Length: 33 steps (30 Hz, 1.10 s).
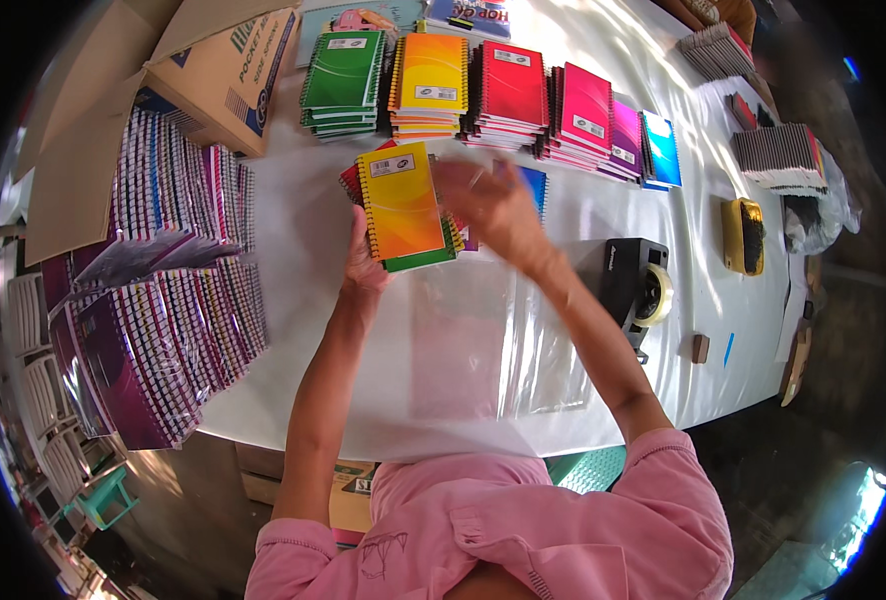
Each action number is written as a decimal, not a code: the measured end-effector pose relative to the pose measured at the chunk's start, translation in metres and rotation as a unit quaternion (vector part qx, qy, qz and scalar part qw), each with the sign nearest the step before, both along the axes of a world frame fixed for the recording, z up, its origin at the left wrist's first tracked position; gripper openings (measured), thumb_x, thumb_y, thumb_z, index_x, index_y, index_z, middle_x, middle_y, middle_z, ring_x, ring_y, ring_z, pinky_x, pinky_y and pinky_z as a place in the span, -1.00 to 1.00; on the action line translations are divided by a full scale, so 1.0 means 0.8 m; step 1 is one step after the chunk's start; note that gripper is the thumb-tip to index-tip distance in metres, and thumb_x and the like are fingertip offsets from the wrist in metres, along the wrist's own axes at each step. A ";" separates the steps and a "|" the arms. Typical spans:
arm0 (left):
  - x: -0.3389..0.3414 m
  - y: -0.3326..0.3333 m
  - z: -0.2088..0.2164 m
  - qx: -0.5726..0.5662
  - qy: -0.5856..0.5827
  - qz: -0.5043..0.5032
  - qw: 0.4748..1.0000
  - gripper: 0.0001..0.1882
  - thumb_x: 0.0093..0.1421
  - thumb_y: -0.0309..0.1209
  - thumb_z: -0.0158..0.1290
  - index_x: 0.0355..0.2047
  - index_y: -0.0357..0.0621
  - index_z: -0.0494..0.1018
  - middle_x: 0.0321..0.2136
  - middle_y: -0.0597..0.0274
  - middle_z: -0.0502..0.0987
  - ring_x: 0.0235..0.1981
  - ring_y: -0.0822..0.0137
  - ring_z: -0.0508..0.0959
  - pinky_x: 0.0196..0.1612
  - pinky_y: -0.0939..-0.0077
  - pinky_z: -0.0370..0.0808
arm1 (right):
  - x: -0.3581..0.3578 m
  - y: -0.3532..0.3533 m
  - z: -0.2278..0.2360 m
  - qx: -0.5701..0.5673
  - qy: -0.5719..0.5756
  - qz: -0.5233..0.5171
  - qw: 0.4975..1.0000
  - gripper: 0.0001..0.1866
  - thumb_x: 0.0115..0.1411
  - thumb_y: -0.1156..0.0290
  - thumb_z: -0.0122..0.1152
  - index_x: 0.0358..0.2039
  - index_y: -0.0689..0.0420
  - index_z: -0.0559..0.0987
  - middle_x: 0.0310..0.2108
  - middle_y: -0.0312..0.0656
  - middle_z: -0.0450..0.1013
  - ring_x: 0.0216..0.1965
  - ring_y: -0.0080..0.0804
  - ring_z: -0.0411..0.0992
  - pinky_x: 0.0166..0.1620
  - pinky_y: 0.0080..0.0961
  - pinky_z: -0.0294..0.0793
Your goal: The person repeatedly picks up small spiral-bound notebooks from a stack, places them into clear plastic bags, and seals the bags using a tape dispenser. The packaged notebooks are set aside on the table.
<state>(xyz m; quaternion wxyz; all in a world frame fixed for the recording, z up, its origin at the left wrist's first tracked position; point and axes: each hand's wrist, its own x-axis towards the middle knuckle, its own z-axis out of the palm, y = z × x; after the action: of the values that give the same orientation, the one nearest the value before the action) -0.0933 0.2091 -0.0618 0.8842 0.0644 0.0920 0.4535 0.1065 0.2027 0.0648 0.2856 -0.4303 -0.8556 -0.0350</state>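
Note:
My left hand [365, 262] grips a small fanned bunch of spiral notebooks from the lower left. A yellow-orange spiral notebook [403, 205] lies on top, and a green notebook [421, 260] shows beneath, with red and purple edges peeking out. My right hand [498, 205] is beside the bunch, its fingers smeared by motion. Behind it, part of a blue notebook [535, 188] shows. Beyond my hands stand stacks of spiral notebooks: green [343, 72], yellow [429, 75], red [512, 82], pink [585, 110], purple [625, 140] and light blue [660, 148].
Wrapped spiral notebooks [163, 340] are piled left, beside an open cardboard box [225, 75]. Clear plastic sleeves [463, 350] lie before me on the white table [363, 420]. At right are a black tape dispenser [631, 285], a yellow-framed brush-like block [743, 237] and more notebook stacks [778, 155].

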 end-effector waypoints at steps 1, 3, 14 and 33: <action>0.002 -0.002 0.000 -0.017 0.001 0.003 1.000 -0.22 0.13 0.08 0.10 0.24 -0.09 0.18 0.17 0.14 0.32 0.18 0.13 0.33 0.23 0.02 0.25 | 0.020 0.026 0.003 0.025 0.011 -0.071 0.997 -0.70 -0.06 0.39 0.30 -0.24 0.06 0.62 -0.03 -0.26 0.47 0.02 -0.28 0.41 0.19 -0.12 0.21; 0.008 -0.003 0.002 -0.041 -0.005 -0.004 0.999 -0.28 0.17 -0.02 0.11 0.22 -0.11 0.19 0.15 0.13 0.35 0.16 0.15 0.36 0.22 0.06 0.28 | 0.049 0.072 -0.008 0.085 0.000 -0.217 0.972 -0.70 -0.02 0.46 0.26 -0.21 0.17 0.61 0.03 -0.19 0.46 0.11 -0.21 0.37 0.18 -0.12 0.23; 0.046 -0.004 0.007 -0.054 0.020 -0.046 0.997 -0.35 0.16 -0.11 0.16 0.17 -0.12 0.25 0.08 0.12 0.41 0.10 0.19 0.42 0.16 0.11 0.37 | 0.107 0.037 0.101 -0.244 0.353 0.190 0.883 -0.78 -0.01 0.71 0.13 -0.33 0.26 0.62 -0.28 -0.17 0.58 -0.10 -0.18 0.50 0.08 -0.26 0.40; 0.106 -0.036 0.002 -0.045 0.057 -0.148 0.986 -0.17 0.04 0.15 0.14 0.18 -0.12 0.23 0.08 0.16 0.42 0.11 0.27 0.41 0.17 0.19 0.36 | 0.230 0.060 0.085 -0.202 0.269 -0.214 0.917 -0.76 0.00 0.55 0.27 -0.26 0.29 0.55 -0.26 0.00 0.55 -0.26 -0.38 0.54 -0.15 -0.52 0.49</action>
<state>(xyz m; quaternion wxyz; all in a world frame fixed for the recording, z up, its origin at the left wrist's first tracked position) -0.0088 0.1806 -0.0598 0.9369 0.0628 0.1519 0.3086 0.2901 0.2509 0.1330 0.3977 -0.6446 -0.6230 0.1957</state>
